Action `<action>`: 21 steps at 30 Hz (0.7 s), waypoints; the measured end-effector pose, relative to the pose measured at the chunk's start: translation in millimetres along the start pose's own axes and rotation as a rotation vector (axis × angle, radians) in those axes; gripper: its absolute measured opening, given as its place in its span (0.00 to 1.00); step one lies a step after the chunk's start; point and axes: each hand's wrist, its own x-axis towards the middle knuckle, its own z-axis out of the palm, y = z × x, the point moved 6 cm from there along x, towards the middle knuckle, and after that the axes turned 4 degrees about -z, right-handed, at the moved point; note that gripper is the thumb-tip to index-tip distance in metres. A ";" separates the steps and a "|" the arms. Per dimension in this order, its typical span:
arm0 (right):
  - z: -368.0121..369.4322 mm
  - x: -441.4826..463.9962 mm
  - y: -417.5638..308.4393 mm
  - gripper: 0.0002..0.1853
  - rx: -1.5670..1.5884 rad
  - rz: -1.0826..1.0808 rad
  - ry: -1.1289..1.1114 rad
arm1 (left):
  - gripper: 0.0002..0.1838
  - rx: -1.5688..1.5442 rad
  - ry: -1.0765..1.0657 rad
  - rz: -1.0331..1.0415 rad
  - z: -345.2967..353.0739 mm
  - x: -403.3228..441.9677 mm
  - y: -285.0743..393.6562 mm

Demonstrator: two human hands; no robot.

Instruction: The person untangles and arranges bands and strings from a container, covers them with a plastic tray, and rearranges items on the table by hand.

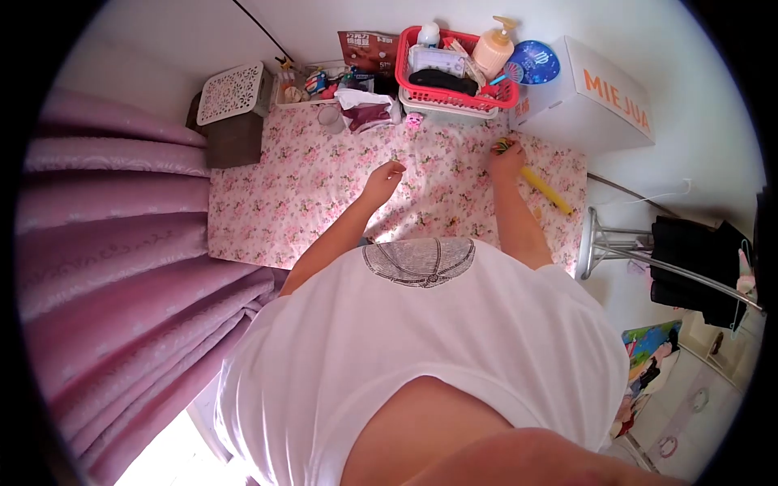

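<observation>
My right hand (507, 159) is closed around a small dark green and yellow item (503, 145) near the right side of the floral tablecloth (316, 194). Just beside that hand lies a long yellow stick (547, 190), slanting toward the table's right edge. My left hand (386, 180) hovers over the middle of the cloth with its fingers curled together; whether anything is between them is too small to tell. A small pink figure (415, 120) sits beyond my hands, in front of the baskets.
Along the wall stand a red basket (458, 99) of bottles and small items, a white box (583, 97), a blue round fan (536, 62), a white and maroon packet (366, 112) and a lidded bin (233, 146). Pink curtains (121, 227) hang at left, a metal rack (673, 271) at right.
</observation>
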 end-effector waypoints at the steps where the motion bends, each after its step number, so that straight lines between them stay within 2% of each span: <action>1: -11.1 -10.3 -16.5 0.31 0.056 -0.042 -0.018 | 0.10 -0.065 -0.014 -0.023 3.8 -0.2 0.5; 3: -33.2 -44.1 -55.5 0.32 0.166 -0.124 -0.052 | 0.12 -0.111 -0.126 -0.108 12.8 2.8 -7.9; 6: -52.9 -96.3 -100.6 0.30 0.298 -0.304 -0.143 | 0.18 -0.460 -0.164 -0.550 28.8 -11.8 4.7; 7: -68.7 -111.6 -119.1 0.28 0.342 -0.343 -0.196 | 0.24 -0.575 -0.203 -0.670 37.8 -15.1 -2.4; 10: -83.0 -143.9 -150.9 0.31 0.669 -0.541 -0.457 | 0.25 -0.914 -0.462 -0.732 50.6 -29.4 18.0; 11: -89.7 -150.2 -159.1 0.32 0.687 -0.601 -0.528 | 0.25 -1.079 -0.513 -0.736 55.2 -33.4 29.6; 13: -102.0 -160.8 -172.0 0.34 0.721 -0.728 -0.671 | 0.24 -1.084 -0.534 -0.721 51.4 -43.4 37.0; 16: -87.6 -165.7 -156.3 0.38 0.628 -0.707 -0.621 | 0.21 -1.049 -0.538 -0.670 48.3 -55.1 46.9; 19: -77.7 -175.2 -131.3 0.40 0.545 -0.315 -0.533 | 0.18 -0.857 -0.541 -0.569 63.7 -52.9 33.8; 21: -58.0 -183.6 -103.5 0.41 0.679 -0.100 -0.624 | 0.18 -0.806 -0.450 -0.509 76.3 -55.9 32.9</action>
